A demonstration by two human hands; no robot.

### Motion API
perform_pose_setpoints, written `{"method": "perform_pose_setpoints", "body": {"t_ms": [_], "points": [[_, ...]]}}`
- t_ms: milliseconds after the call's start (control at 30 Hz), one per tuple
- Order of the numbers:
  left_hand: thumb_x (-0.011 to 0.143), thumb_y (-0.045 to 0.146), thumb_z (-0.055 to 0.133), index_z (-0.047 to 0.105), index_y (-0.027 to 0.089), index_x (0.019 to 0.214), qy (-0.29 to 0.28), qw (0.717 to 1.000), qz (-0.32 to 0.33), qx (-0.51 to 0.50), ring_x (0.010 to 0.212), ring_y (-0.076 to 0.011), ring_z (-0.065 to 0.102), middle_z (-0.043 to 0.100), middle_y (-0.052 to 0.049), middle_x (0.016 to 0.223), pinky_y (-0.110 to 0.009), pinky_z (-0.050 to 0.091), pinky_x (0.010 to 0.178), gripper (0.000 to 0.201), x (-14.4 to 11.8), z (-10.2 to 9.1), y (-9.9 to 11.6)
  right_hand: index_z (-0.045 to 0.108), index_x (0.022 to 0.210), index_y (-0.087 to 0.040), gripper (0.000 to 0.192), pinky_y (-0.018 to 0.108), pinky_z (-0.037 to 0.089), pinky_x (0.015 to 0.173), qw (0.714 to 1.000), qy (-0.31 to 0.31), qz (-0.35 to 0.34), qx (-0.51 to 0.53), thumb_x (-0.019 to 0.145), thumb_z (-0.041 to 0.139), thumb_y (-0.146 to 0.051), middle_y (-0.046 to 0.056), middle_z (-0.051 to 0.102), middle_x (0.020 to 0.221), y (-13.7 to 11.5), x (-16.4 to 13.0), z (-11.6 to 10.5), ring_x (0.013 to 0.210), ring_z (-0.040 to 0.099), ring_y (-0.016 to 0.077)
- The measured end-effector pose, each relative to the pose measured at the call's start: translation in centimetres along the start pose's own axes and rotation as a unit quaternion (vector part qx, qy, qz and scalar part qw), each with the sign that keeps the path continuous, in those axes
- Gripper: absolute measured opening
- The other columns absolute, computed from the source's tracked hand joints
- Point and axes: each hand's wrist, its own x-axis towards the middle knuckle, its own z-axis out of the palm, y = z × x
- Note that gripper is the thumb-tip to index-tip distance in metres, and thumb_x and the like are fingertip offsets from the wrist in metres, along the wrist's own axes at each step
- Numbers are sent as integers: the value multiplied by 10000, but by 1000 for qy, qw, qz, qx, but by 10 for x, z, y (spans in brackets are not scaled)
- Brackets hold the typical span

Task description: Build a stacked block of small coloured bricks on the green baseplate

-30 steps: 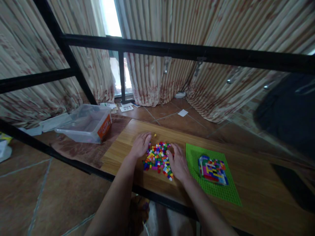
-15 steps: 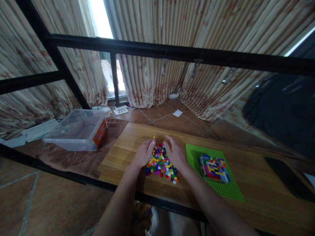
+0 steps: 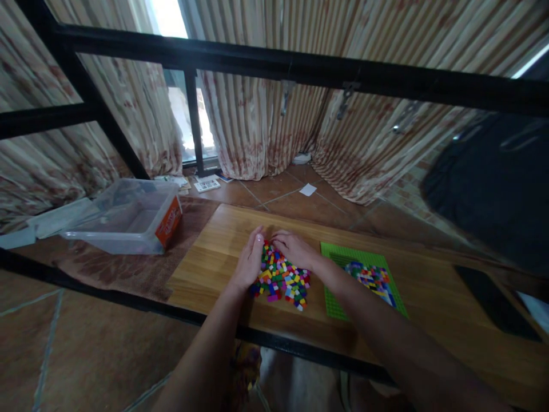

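Two flat, unclenched hands, left hand (image 3: 249,264), right hand (image 3: 293,249), cupping one brick pile (image 3: 283,279), one green baseplate (image 3: 343,286)

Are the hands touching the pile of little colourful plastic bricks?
Touching. The head view shows the left hand pressed against the pile of little colourful plastic bricks, and the right hand lying on its far edge.

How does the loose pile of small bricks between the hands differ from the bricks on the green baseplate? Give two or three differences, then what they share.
The loose pile of bricks lies scattered on the bare wooden table; the built block of bricks is packed together on the green baseplate.
Both hands cup the pile, left hand and right hand; neither hand grips the block.
Both are small and many-coloured.
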Motion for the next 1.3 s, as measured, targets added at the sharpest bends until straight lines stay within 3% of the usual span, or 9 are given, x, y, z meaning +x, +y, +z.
{"method": "perform_pose_setpoints", "body": {"t_ms": [267,500,567,700,900,1100,1300], "points": [[964,601,295,456,212,1436,-52,998,-10,-29,1177,-236,631,645,-116,1306,-401,496,1020,632,-9,11,11,720,912,-183,284,320,479,877,999,13,30,0,973,443,-206,71,711,995,-2,-35,-13,956,640,177],[965,570,347,578,142,1309,-68,994,13,-84,1044,-228,683,715,-129,1143,-388,517,980,595,-7,19,14,731,974,-188,235,347,488,845,997,36,67,-5,926,502,-202,72,724,970,-3,-58,-22,909,653,198],[969,569,333,596,132,1279,-43,996,13,-83,1028,-223,686,719,-128,1127,-371,525,953,597,-5,17,19,727,1008,-193,220,368,474,895,997,47,64,-13,913,530,-208,74,714,1017,-7,-58,-20,964,639,208],[982,539,296,646,119,1173,63,998,1,-29,966,-217,695,739,-122,1038,-349,520,925,580,-2,2,28,730,1017,-220,187,408,434,963,997,39,46,-48,875,609,-227,69,682,1073,-20,-48,-10,1053,584,226],[975,480,322,668,154,942,183,973,-89,106,921,-262,684,735,-126,949,-387,510,861,476,-24,-16,27,728,930,-208,116,412,429,939,997,2,66,-47,873,626,-211,73,653,1042,-29,-36,-1,1028,552,227],[994,417,274,622,136,1124,236,962,-29,133,1100,-267,619,684,-164,1142,-413,456,988,466,-52,8,24,704,914,-205,94,389,432,957,998,8,56,-22,880,620,-179,61,627,1107,-25,-37,-1,1092,536,210],[1001,397,289,616,154,1159,241,967,2,81,1125,-235,614,675,-143,1174,-378,455,1011,437,-49,35,20,702,991,-198,196,433,434,1002,999,30,13,-17,922,522,-161,88,607,1212,-16,-46,5,1152,514,225]]}}
